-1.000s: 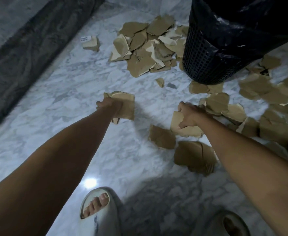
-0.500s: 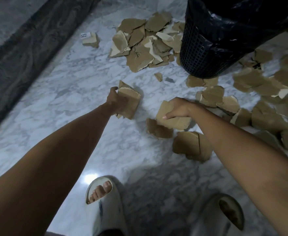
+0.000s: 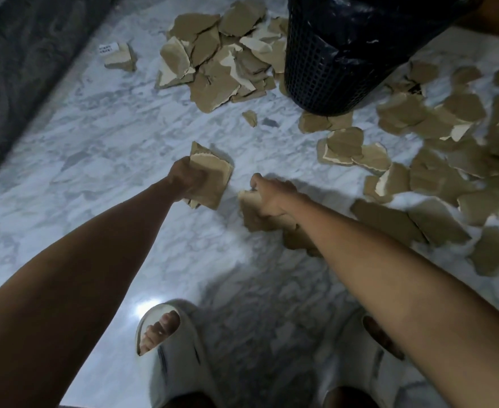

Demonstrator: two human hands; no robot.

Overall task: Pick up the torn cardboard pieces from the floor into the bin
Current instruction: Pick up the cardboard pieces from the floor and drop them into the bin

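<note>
Nearest the bin's (image 3: 330, 69) front side, both hands are loaded: the left hand (image 3: 185, 179) is closed around a stack of flat tan pieces (image 3: 211, 179), and the right hand (image 3: 272, 198) is closed on more torn cardboard (image 3: 254, 213), with scraps on the marble floor (image 3: 95, 142) under its forearm. The bin stands beyond and to the right of both hands, nearer the right hand, so the carry runs forward and right. Ragged tan pieces with pale torn edges lie heaped to the bin's left (image 3: 221, 54) and scattered on its right (image 3: 448, 148)
</note>
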